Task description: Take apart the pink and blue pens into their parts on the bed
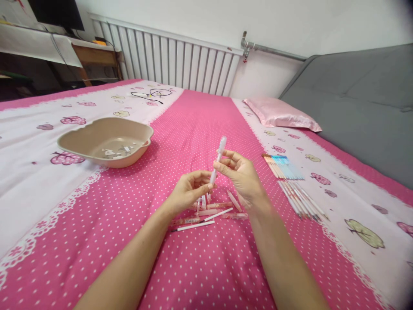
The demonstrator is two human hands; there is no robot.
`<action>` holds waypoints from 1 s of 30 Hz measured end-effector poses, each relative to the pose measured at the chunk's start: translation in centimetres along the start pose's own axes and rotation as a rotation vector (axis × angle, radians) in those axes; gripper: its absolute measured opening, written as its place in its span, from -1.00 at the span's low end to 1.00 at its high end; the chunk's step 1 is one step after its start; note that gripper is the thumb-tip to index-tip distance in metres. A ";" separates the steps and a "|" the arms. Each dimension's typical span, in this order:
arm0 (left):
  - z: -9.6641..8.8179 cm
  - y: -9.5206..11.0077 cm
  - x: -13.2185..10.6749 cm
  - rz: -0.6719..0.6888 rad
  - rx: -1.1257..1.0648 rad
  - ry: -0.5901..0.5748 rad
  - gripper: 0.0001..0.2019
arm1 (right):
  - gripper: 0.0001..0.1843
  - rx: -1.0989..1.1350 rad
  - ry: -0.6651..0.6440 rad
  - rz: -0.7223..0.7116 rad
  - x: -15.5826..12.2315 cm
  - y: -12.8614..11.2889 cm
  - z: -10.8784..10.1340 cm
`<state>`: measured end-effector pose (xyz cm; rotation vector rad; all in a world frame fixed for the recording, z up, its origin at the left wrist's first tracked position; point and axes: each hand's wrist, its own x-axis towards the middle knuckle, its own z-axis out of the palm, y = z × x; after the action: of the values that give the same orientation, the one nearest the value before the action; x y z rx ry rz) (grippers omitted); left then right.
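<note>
While the fingers of your left hand point(190, 188) and right hand point(242, 173) pinch the pen point(220, 150), tilted above the loose parts point(213, 212) on the near bed point(206, 267), a slack grip could drop it among them.

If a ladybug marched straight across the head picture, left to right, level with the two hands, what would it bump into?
Beige basin → left hand → pale pen → right hand → laid-out pens → grey headboard.
</note>
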<state>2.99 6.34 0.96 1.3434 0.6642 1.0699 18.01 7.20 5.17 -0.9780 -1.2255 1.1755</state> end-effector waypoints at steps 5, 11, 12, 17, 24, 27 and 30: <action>-0.1 -0.1 0.1 0.011 0.012 -0.005 -0.74 | -0.50 -0.040 0.023 -0.013 -0.1 0.1 0.0; 0.1 0.3 -0.1 -0.025 -0.022 0.009 -0.72 | -0.50 0.001 -0.010 -0.027 -0.2 -0.2 0.1; 0.1 0.3 -0.1 -0.034 -0.024 0.013 -0.71 | -0.51 0.018 -0.022 -0.033 -0.2 -0.2 0.0; -0.1 0.2 0.0 -0.023 -0.002 -0.012 -0.72 | -0.55 0.066 -0.172 -0.028 -0.2 -0.4 -0.1; 0.1 0.2 0.0 -0.008 0.014 -0.055 -0.74 | -0.53 0.049 -0.158 0.034 -0.4 -0.5 0.1; 0.1 0.1 0.0 -0.005 0.006 -0.054 -0.75 | -0.49 0.076 -0.124 0.043 -0.3 -0.5 0.1; 0.0 0.0 0.0 0.002 0.018 -0.046 -0.75 | -0.45 0.075 -0.082 0.048 -0.3 -0.4 0.1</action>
<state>2.98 6.30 0.94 1.3806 0.6398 1.0336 18.01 6.87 5.53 -0.9151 -1.2192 1.3013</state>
